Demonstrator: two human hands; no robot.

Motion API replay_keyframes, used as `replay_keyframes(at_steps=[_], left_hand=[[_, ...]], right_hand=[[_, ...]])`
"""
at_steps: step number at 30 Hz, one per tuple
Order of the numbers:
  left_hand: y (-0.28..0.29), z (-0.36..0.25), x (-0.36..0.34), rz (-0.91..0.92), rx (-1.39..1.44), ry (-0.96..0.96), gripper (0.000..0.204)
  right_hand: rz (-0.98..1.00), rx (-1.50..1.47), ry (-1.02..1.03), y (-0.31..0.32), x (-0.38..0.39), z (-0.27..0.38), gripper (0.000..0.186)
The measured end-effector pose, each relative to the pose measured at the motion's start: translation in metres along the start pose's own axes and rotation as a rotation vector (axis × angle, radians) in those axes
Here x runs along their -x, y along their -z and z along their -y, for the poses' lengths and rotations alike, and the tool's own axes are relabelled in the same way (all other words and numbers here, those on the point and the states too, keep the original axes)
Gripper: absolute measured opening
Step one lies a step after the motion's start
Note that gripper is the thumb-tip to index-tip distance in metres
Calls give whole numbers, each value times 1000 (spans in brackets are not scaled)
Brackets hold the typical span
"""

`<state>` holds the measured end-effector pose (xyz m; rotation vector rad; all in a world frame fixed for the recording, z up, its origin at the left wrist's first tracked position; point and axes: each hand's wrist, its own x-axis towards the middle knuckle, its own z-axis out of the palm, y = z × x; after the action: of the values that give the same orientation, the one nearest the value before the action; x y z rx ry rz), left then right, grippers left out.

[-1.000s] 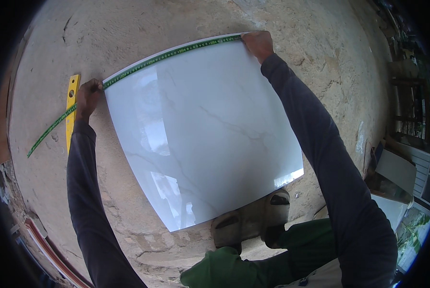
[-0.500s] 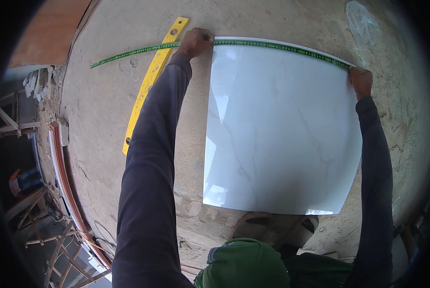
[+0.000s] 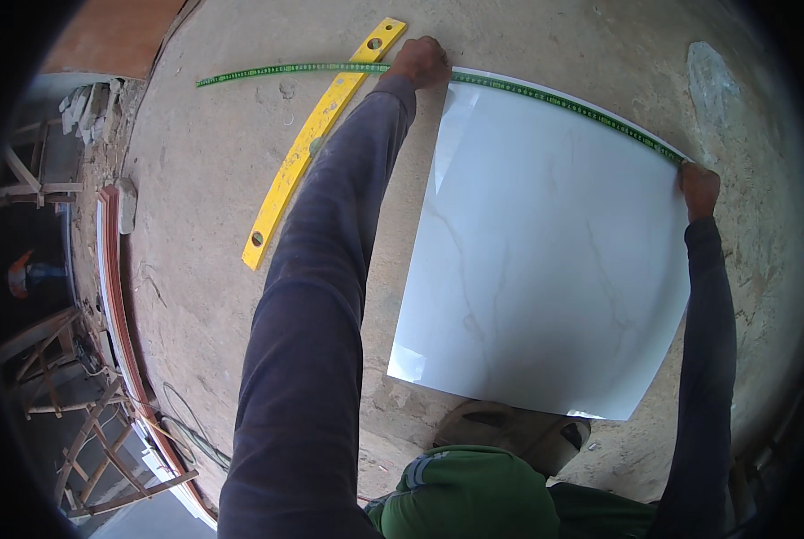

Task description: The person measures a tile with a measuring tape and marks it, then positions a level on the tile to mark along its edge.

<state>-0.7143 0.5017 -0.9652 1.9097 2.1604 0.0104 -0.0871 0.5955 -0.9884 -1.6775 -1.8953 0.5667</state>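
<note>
A green measuring tape (image 3: 559, 99) stretches along the far edge of a glossy white tile (image 3: 545, 242) with faint grey veins. My left hand (image 3: 420, 63) is closed on the tape at the tile's far left corner. At the far right corner, my right hand (image 3: 700, 189) grips the tape's other part; the tape's end there is hidden by the fingers. Past my left hand the tape runs on leftward, crossing over a yellow spirit level (image 3: 325, 139) that lies slanted on the floor beside my left forearm.
The tile lies on a rough concrete floor (image 3: 195, 198), its near edge by my shoes (image 3: 500, 436). Long reddish strips (image 3: 119, 269) line the left edge of the floor. Beyond them are wooden frames (image 3: 87, 449) and, lower down, a person in an orange top (image 3: 20, 274).
The whole view has shifted and turned slightly, so tile, level and hands appear further right. Both hands keep their hold on the tape at the tile's far corners.
</note>
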Motion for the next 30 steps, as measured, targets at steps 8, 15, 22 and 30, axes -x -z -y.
replay_keyframes(at_steps=[8,15,22,30], left_hand=[[7,-14,11,22,161,46,31],[8,-12,13,1,242,75,30],[13,-24,14,5,182,72,30],[14,-19,15,5,150,38,28]], right_hand=[[-13,9,-49,7,-1,-5,44],[2,25,-76,9,-4,-6,41],[-21,50,-131,13,-6,-12,39],[-77,215,-69,8,-9,-1,35]])
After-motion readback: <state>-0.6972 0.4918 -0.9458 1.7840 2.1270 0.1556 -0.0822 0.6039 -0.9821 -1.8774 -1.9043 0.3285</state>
